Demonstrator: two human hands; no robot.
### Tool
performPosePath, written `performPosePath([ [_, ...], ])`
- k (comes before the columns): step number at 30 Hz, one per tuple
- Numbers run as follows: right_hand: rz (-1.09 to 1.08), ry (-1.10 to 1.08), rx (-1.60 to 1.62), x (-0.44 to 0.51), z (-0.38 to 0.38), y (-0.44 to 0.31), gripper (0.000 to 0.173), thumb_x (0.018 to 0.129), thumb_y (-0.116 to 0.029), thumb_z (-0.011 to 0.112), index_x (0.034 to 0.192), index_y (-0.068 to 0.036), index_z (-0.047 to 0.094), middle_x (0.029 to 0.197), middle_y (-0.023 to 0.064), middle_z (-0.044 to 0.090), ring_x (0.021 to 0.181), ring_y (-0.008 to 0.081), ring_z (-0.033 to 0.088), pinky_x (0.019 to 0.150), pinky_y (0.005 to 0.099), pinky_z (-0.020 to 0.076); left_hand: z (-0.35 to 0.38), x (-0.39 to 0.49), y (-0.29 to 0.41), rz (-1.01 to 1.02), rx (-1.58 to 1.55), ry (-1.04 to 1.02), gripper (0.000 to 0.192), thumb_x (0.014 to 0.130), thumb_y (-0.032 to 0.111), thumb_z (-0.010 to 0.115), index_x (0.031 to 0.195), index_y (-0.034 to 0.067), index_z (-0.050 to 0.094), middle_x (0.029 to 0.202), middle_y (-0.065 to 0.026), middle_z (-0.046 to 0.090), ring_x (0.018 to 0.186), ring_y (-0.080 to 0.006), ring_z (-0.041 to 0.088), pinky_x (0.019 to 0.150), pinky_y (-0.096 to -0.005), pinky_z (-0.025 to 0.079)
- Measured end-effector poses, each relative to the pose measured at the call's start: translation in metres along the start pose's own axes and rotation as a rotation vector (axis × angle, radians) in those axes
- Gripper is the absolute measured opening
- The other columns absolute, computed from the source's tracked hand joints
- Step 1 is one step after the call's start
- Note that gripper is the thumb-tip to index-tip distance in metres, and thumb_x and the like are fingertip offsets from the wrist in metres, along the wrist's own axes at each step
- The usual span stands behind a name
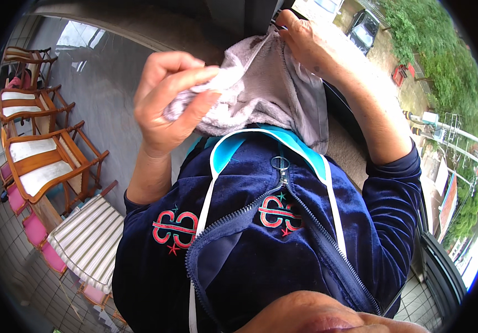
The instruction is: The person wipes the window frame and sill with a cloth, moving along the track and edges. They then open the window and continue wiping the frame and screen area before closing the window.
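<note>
A greyish-lavender plush cloth (264,79) hangs in loose folds in front of my chest. My left hand (172,100) is curled around its bunched left part, thumb and fingers bent toward each other. My right hand (305,37) pinches the cloth's upper edge beside a dark window frame. Some of its fingertips are hidden behind the fabric. Below the cloth, a turquoise apron (318,162) with white trim and straps covers part of my navy velvet zip jacket (255,266).
Wooden chairs (51,160) with pale upholstery stand at left on a grey floor (110,79). A striped cushion (89,245) and pink seats (35,229) are nearer. Rightward, past a window frame (442,266), are trees (442,54), a parked car (363,31) and utility poles (451,137) outside.
</note>
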State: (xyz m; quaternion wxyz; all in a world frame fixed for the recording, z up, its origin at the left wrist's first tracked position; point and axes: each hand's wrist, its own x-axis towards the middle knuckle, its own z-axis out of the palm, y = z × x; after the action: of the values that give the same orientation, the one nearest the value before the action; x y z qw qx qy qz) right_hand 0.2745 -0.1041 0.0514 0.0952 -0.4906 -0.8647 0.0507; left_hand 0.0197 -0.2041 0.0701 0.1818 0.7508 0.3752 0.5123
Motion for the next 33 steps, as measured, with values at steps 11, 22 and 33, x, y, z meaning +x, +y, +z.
performPosePath([
  [11,-0.171,-0.121,-0.246,0.003,-0.010,0.014,0.007,0.092,-0.008,0.055,0.092,-0.001,0.054,0.064,0.0172,0.060,0.064,0.0329,0.067,0.056,0.0426,0.0526,0.030,-0.016,-0.022,-0.459,0.127,-0.277,0.059,0.070,0.030,0.087,0.118,0.003,0.065,0.118,-0.0136,0.063,0.109,-0.0288,0.062,0.092,-0.0368,0.050],
  [22,-0.318,-0.058,-0.123,0.003,-0.005,0.025,0.013,0.092,-0.009,0.058,0.098,-0.002,0.050,0.065,0.0152,0.061,0.068,0.0349,0.068,0.058,0.0434,0.0517,0.086,-0.007,-0.039,-0.453,0.045,-0.257,0.043,0.080,0.022,0.079,0.112,-0.003,0.064,0.100,-0.0144,0.065,0.091,-0.0261,0.064,0.082,-0.0330,0.051],
  [33,-0.301,0.029,0.050,-0.018,0.000,0.039,0.012,0.094,-0.011,0.059,0.101,-0.002,0.057,0.081,0.0169,0.064,0.077,0.0334,0.066,0.066,0.0408,0.0529,0.086,0.008,-0.003,-0.272,-0.122,-0.287,0.022,0.082,0.008,0.075,0.100,0.000,0.067,0.085,-0.0091,0.063,0.077,-0.0208,0.065,0.072,-0.0299,0.051],
])
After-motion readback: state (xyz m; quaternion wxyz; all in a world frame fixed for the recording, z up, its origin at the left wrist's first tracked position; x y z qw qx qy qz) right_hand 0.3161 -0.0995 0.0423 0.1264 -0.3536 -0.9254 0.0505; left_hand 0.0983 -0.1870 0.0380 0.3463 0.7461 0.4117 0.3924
